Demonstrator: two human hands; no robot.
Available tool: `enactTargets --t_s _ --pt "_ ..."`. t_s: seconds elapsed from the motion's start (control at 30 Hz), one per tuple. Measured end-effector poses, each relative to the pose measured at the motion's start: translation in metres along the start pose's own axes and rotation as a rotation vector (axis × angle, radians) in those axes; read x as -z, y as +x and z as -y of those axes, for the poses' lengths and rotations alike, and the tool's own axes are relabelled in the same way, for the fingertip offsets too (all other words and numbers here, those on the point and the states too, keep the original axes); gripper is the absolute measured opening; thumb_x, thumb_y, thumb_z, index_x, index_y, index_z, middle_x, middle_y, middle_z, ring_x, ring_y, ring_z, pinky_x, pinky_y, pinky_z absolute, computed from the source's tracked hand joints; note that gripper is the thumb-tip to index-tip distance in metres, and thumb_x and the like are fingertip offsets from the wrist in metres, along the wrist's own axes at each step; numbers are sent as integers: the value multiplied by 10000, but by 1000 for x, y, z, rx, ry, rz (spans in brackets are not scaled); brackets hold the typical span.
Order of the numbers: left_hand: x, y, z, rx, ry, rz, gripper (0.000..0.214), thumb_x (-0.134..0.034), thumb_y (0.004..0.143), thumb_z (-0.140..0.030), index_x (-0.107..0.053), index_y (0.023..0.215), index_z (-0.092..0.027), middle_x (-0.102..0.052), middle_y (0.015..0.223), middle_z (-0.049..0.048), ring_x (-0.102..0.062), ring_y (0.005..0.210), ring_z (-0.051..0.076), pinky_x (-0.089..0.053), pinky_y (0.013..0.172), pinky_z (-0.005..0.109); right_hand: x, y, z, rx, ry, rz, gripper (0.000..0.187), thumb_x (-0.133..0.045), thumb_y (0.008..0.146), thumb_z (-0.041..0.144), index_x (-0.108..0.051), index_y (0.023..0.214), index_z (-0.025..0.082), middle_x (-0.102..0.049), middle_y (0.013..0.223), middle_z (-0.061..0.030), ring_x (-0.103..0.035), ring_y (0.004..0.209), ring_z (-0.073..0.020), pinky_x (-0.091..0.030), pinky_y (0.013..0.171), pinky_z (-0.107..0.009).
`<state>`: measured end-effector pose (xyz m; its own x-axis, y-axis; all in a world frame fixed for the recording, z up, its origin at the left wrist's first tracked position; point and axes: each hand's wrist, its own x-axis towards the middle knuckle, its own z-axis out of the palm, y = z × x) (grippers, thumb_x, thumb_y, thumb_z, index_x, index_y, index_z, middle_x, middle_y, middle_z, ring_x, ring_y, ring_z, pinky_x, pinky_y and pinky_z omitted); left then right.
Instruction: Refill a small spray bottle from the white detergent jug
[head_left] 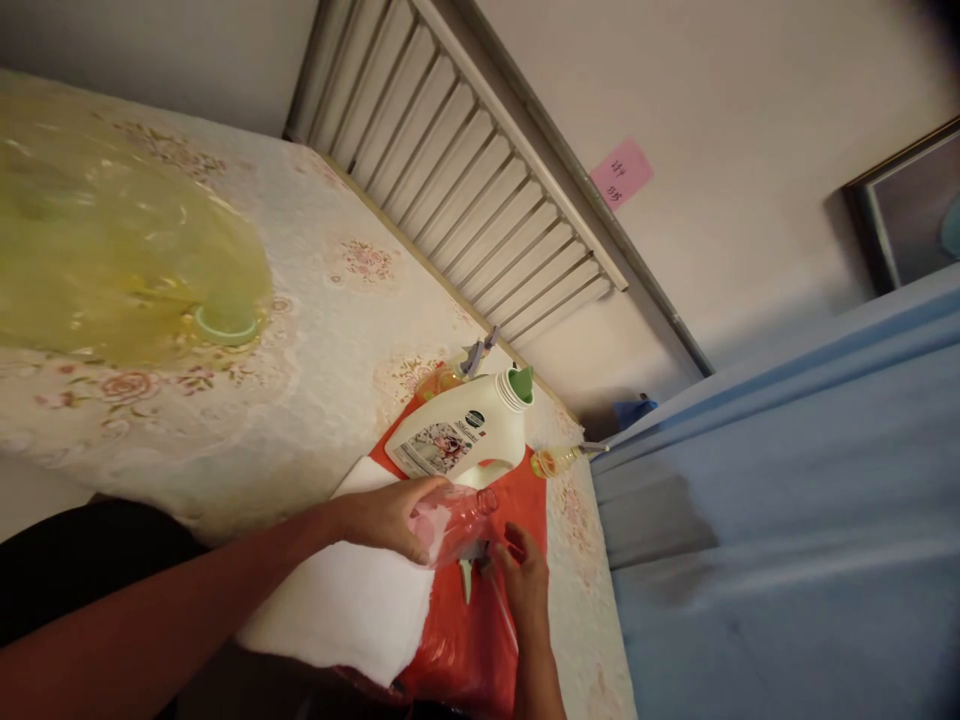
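A pink note on the wall is bearing two short handwritten lines, and a cream jug is showing a printed label, both looking too small and blurred to read surely.

Two hands, three bottles, one jug

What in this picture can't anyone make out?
All in the head view:
Part of the clear plastic bottle: hidden by the left hand.
Fine print on the cream plastic jug: too small.
Handwriting on the pink paper note: too small.
Rest of the dark-framed picture: cut off by right edge.
Rest of the translucent yellow plastic bag: cut off by left edge.
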<state>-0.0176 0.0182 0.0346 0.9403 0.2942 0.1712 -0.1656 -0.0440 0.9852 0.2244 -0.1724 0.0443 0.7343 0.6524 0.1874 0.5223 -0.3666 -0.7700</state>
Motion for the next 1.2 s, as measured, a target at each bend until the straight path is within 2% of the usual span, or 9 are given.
enactTargets --t_s 0.07,0.17,0.27,0.5,0.6,0.7,0.93,1.07,1.2 --pt "-1 0 0 16 -8 0 897 -811 572 -280 -486 1408 -273 -574 1417 68 -514 1310 331 -481 980 350 -2 13 20 -5 121 13 450 -753 671 378 -739 1067 165 -761 1094 -119 -710 1013 -278 -541 929 -439" --pt "-2 -1 -2 3 -35 6 922 -816 574 -273 -465 1427 -265 -552 1443 82 -505 1321 339 -490 971 350 -13 33 51 29 307 48 576 -758 705 361 -654 1236 162 -723 1199 -134 -693 1079 -259 -527 968 -443" --pt "-2 -1 -4 39 -16 1 927 -832 564 -275 -466 1416 -269 -569 1410 76 -538 1277 332 -506 945 349 -27 49 74 124 400 169 582 -751 724 329 -635 1272 171 -728 1177 -113 -679 1089 -240 -513 979 -424" --pt "-4 -1 1 43 2 5 941 -870 518 -274 -492 1380 -273 -599 1355 56 -553 1249 325 -480 1023 392 -59 81 96 88 370 280 329 -688 671 317 -745 957 165 -766 858 -44 -685 846 -227 -533 823 -367" --pt "-5 1 7 33 3 0 958 -882 505 -276 -497 1382 -266 -607 1346 57 -555 1255 332 -477 1032 395 -68 90 98 105 448 310 261 -673 599 288 -726 837 192 -748 793 -4 -667 815 -217 -532 807 -354" --pt "-5 1 11 35 15 6 969 -887 509 -282 -488 1392 -252 -602 1341 71 -565 1239 328 -491 1012 391 -73 94 99 75 445 305 171 -678 563 271 -672 719 201 -700 682 26 -611 652 -179 -510 668 -303" --pt "-4 -1 6 -7 -14 54 956 -895 507 -294 -497 1375 -262 -608 1339 72 -568 1236 325 -491 1017 401 -85 101 127 127 337 282 149 -712 589 311 -614 653 219 -550 499 73 -463 469 -130 -375 501 -252" --pt "-3 -2 -1 38 25 77 868 -883 503 -280 -542 1301 -258 -634 1277 49 -602 1166 321 -518 965 396 -81 104 152 140 319 279 182 -748 590 310 -608 648 208 -527 464 70 -432 441 -118 -320 473 -247" --pt "-1 -2 -5 88 144 79 823 -889 483 -337 -565 1233 -238 -649 1212 46 -624 1106 315 -538 904 377 -55 104 173 155 342 223 227 -772 557 302 -585 623 190 -504 427 78 -402 417 -96 -292 464 -235"
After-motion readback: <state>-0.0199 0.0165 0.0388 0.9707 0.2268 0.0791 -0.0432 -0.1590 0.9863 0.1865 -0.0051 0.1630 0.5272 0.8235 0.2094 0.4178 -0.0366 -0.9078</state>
